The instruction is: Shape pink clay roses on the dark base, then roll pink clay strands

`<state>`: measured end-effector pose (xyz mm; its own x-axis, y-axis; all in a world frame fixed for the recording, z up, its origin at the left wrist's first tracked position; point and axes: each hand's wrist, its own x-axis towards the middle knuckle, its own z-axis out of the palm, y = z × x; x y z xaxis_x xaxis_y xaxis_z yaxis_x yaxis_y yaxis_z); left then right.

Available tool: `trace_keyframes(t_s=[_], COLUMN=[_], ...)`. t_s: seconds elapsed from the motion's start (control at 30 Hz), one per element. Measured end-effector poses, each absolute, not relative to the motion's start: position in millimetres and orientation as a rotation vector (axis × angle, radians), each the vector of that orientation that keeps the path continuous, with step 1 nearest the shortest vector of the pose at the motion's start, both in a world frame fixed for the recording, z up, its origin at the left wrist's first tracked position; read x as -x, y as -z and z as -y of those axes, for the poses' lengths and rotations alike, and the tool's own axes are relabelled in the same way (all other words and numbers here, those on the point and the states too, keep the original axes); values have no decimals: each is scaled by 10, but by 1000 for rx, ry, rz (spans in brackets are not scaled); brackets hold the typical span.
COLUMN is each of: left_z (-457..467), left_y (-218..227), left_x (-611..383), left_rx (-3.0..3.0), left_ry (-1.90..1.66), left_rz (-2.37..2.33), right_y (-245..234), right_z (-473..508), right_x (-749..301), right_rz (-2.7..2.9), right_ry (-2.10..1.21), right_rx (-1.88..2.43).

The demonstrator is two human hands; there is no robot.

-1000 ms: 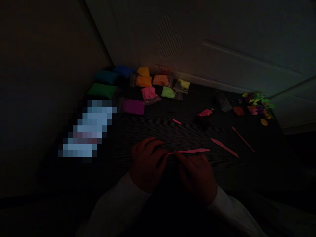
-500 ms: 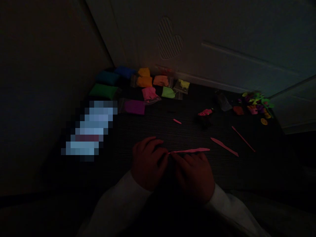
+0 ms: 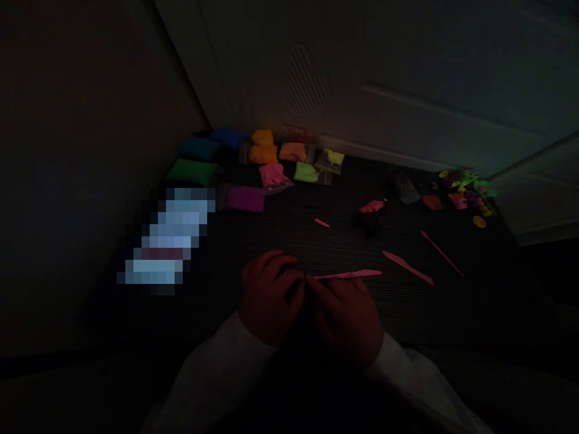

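The scene is very dark. My left hand (image 3: 269, 298) and my right hand (image 3: 346, 316) rest close together on a dark ribbed table (image 3: 474, 301), fingers curled and meeting. A thin pink modelling tool (image 3: 348, 275) sticks out to the right from between the fingertips; my right hand pinches its near end. My left hand's fingers are closed at the same spot, and what lies under them is hidden. White sleeves cover both wrists.
Several bags of coloured clay (image 3: 253, 163) lie at the back left. A pink knife-shaped tool (image 3: 407, 267), a thin pink stick (image 3: 441, 253) and a small pink piece (image 3: 322, 223) lie ahead. A pink-topped dark lump (image 3: 371, 212) and bright clay figures (image 3: 465, 191) sit right. A blurred patch (image 3: 169, 241) is left.
Both hands and the pink tool have stayed almost in place; the view has shifted slightly, and the hands have drawn a little closer together.
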<state>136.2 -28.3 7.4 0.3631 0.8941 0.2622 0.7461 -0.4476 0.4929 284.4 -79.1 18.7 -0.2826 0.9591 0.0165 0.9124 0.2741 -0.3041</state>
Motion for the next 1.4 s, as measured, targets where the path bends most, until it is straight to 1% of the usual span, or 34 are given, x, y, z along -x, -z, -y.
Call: trace_keyframes(t_s=[0.53, 0.87, 1.07, 1.4], left_z=[275, 278, 280, 276], left_y=[-62, -46, -66, -86], left_x=[-1309, -1313, -1310, -1309], left_rx=[-2341, -2385, -2359, -2321], left_ry=[-762, -715, -702, -749], left_rz=[-1467, -1449, -1458, -1451], right_y=[-181, -188, -187, -204], right_z=[800, 796, 790, 789], right_x=[-2834, -2838, -2848, -2820], right_rz=[2376, 2344, 2299, 2404], right_ry=[-354, -334, -391, -278], right_rx=[1738, 1711, 1697, 1721])
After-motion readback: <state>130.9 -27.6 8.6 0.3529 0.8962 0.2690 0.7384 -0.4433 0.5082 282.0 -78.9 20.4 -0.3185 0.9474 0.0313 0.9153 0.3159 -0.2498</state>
